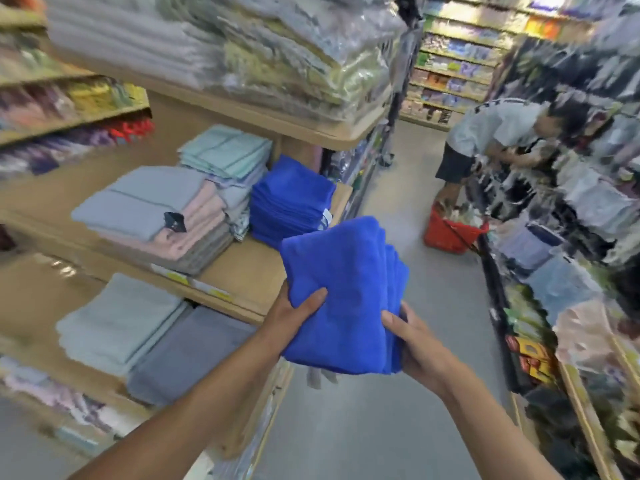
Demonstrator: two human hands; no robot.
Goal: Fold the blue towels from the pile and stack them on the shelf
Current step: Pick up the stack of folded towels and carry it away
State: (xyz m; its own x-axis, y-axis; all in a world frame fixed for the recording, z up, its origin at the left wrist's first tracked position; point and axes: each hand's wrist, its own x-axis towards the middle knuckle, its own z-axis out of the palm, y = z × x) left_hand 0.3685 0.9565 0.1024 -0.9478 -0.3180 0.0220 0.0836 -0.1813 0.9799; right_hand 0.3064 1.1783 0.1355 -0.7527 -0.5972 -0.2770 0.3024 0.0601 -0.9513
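A folded bundle of bright blue towels (346,285) hangs in the air over the aisle, just off the corner of the wooden shelf (242,268). My left hand (294,313) grips its lower left edge, thumb on top. My right hand (412,337) grips its lower right edge, fingers hidden under the cloth. A neat stack of blue towels (291,199) sits on the middle shelf board at its right end, a short way beyond the bundle.
Grey, pink and mint folded towels (156,216) fill the shelf left of the blue stack. More grey towels (138,334) lie on the board below. In the aisle a person (491,140) bends over a red basket (453,233). Racks of goods line the right.
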